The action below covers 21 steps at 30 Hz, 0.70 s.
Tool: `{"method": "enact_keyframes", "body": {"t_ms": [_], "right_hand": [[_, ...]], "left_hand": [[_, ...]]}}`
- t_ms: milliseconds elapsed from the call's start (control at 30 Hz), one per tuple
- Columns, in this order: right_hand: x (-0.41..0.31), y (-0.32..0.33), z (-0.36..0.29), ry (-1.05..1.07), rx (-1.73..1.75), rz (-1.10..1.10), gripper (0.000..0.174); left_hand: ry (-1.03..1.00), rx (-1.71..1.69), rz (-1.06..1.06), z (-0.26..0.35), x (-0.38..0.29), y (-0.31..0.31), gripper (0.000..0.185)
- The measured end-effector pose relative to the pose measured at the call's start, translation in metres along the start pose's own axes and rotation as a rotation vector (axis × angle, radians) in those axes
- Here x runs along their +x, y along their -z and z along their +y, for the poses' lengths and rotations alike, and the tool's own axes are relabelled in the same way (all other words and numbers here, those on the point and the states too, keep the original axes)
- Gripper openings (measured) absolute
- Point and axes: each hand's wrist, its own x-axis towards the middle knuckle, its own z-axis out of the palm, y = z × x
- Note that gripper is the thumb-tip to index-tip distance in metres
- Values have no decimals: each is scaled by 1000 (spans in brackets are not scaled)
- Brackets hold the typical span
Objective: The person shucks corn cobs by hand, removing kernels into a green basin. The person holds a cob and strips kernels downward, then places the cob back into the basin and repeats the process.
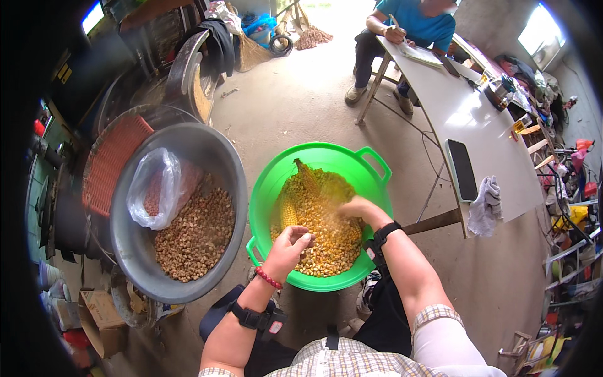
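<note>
A green plastic basin (264, 188) with two handles holds loose corn kernels (325, 245) and several corn cobs. One corn cob (288, 213) lies at the left of the heap, and another cob (308, 181) with a dark, dry tip leans at the back. Over the front left of the kernels is my left hand (292, 245), its fingers loosely curled; whether it holds anything I cannot tell. My right hand (354, 208) reaches into the right side of the heap, its fingers blurred and partly hidden.
On the left, a grey basin (235, 188) holds brown shelled nuts or seeds and a clear plastic bag (153, 188). A white table (499, 165) at the right bears a phone (461, 170) and a grey cloth (485, 207). A person (414, 19) sits writing behind it.
</note>
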Motion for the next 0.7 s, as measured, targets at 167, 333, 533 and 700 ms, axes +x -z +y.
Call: {"method": "enact_keyframes", "body": {"t_ms": [167,333,533,700], "right_hand": [[-18,0,-1,47,64,11,58],[-29,-7,-7,103,98,-9,58],[-36,-7,-12,251,-141,-145,67],[-24,17,-8,326,148,-93,43]], "left_hand": [[-55,-32,40,-6,8,-3,29],[-138,-32,88,-8,13,-3,28],[-65,-32,141,-8,14,-1,29],[-109,-10,133,-13,14,3,32]]}}
